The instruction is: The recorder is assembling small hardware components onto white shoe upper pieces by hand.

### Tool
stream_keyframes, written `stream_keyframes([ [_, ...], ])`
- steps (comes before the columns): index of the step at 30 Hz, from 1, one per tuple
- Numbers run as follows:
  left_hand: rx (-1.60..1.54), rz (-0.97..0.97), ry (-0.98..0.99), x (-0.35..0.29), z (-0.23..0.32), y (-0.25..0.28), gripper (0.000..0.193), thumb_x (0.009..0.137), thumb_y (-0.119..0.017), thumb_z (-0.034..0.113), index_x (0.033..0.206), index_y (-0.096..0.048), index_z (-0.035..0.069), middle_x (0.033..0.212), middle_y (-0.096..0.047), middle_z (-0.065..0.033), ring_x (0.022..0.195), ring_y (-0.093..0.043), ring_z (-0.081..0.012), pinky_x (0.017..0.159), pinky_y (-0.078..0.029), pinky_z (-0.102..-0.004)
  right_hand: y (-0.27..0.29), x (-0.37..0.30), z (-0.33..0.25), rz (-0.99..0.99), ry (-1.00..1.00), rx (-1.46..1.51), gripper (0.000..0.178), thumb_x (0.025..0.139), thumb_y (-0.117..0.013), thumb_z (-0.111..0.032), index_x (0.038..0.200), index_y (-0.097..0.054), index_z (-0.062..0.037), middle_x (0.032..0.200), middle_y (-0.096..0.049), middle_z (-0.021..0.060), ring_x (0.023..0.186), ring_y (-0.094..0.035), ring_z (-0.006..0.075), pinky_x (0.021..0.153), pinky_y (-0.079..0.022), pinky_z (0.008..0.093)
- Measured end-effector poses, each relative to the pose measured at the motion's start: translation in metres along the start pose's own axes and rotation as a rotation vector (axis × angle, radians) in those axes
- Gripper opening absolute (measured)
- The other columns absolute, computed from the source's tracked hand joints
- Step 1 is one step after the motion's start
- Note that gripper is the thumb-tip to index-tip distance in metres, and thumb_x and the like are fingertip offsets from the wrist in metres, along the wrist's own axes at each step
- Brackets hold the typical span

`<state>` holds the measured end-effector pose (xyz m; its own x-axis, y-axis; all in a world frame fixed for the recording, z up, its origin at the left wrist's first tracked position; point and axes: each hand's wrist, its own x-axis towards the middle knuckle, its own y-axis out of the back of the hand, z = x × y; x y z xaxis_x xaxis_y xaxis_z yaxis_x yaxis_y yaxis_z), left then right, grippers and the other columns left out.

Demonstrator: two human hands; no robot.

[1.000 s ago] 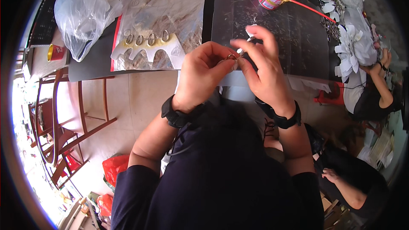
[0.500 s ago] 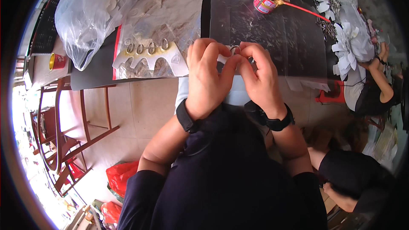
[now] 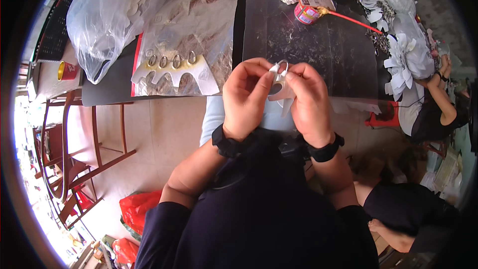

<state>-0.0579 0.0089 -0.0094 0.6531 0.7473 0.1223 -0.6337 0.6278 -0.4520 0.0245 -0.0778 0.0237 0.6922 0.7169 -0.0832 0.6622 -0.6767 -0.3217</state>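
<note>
Pinched between both hands at the table's front edge is a white cut-out strip (image 3: 285, 93) with curved cut-outs. At its upper end a metal ring (image 3: 283, 63) stands up, and the white material seems folded around it. My left hand (image 3: 246, 92) grips the strip's left side with thumb and fingers. My right hand (image 3: 309, 94) pinches its right side. The fingers hide part of the fold. To the left lies another white scalloped strip (image 3: 201, 77) with a yellowish upper edge, on which several oval metal rings (image 3: 177, 61) sit in a row.
That strip rests on a silvery plastic sheet (image 3: 199, 20). A clear plastic bag (image 3: 94, 25) stands at the back left. A pink-red tub (image 3: 306, 14) with a red-handled brush (image 3: 348, 15) is at the back right. White petal-like pieces (image 3: 401, 57) and another person's arm (image 3: 443, 94) are farther right.
Both hands have come slightly nearer to me and turned, so the ring and the hanging white strip show more clearly. The strip on the table stays where it was.
</note>
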Motion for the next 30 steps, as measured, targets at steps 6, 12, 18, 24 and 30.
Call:
stream_keyframes([
  [6, 0.602, -0.020, -0.417, 0.009, 0.011, -0.007, 0.014, 0.077, -0.062, -0.008, 0.088, -0.055, -0.002, 0.090, -0.061, -0.0100, 0.076, -0.061, -0.0148, 0.067, -0.050, -0.0255, -0.009, -0.001, 0.003, 0.066, 0.164, -0.142, 0.005, 0.089, -0.048, 0.000, 0.085, -0.052, -0.0001, 0.092, -0.059, 0.0036, 0.074, -0.049, 0.0037, 0.060, -0.041, 0.0200],
  [12, 0.774, -0.005, -0.490, 0.014, 0.017, -0.015, 0.018, 0.072, -0.066, -0.006, 0.088, -0.061, -0.001, 0.085, -0.062, -0.0111, 0.070, -0.064, -0.0194, 0.064, -0.051, -0.0273, -0.009, 0.002, 0.008, 0.137, 0.278, -0.357, 0.003, 0.088, -0.050, -0.001, 0.085, -0.051, 0.0004, 0.088, -0.060, 0.0066, 0.072, -0.054, 0.0086, 0.058, -0.043, 0.0228],
  [18, 0.833, 0.024, -0.623, 0.017, 0.018, -0.021, 0.015, 0.072, -0.066, -0.005, 0.086, -0.062, -0.002, 0.098, -0.059, -0.0151, 0.075, -0.064, -0.0229, 0.064, -0.051, -0.0289, -0.004, 0.010, 0.012, 0.161, 0.461, -0.481, 0.003, 0.087, -0.051, 0.000, 0.083, -0.052, 0.0006, 0.086, -0.060, 0.0094, 0.067, -0.055, 0.0129, 0.056, -0.044, 0.0246],
  [24, 0.832, -0.023, -0.579, 0.022, 0.017, -0.021, 0.014, 0.073, -0.066, -0.005, 0.086, -0.061, -0.002, 0.099, -0.059, -0.0142, 0.077, -0.063, -0.0237, 0.065, -0.052, -0.0298, -0.006, 0.008, 0.004, 0.176, 0.427, -0.478, 0.003, 0.086, -0.052, 0.000, 0.083, -0.052, 0.0010, 0.084, -0.060, 0.0096, 0.068, -0.056, 0.0147, 0.055, -0.045, 0.0263],
  [30, 0.853, -0.072, -0.606, 0.023, 0.018, -0.022, 0.014, 0.073, -0.065, -0.005, 0.086, -0.061, -0.002, 0.096, -0.060, -0.0126, 0.075, -0.063, -0.0244, 0.063, -0.051, -0.0307, -0.001, 0.009, 0.004, 0.188, 0.466, -0.519, 0.003, 0.083, -0.054, 0.001, 0.081, -0.053, 0.0014, 0.084, -0.060, 0.0108, 0.066, -0.056, 0.0178, 0.053, -0.045, 0.0281],
])
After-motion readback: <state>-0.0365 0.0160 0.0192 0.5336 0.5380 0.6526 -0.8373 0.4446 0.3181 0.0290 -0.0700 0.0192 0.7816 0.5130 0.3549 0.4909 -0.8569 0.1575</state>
